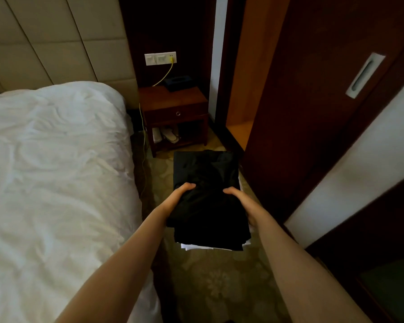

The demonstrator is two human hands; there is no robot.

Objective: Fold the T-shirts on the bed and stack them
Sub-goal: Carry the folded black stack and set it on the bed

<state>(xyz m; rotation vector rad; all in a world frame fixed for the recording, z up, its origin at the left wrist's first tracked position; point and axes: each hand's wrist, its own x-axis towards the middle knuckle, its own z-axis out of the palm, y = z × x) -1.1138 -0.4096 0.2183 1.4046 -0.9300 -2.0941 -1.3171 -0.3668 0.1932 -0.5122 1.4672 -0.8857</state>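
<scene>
A stack of folded T-shirts (208,173) is held out over the carpet between the bed and the wardrobe. The top shirts are black; a white one shows at the stack's near bottom edge (196,247). My left hand (179,197) grips the stack's left side with the thumb on top. On the right side, my right hand (239,199) holds it the same way, fingers hidden underneath. The bed (56,171), covered in a rumpled white duvet, lies to the left with no shirts visible on it.
A dark wooden nightstand (174,113) stands beyond the stack, with a dark box on top and a yellow cable (143,145) running down from the wall socket. The wardrobe's sliding door (313,113) rises close on the right. Patterned carpet (219,287) lies below.
</scene>
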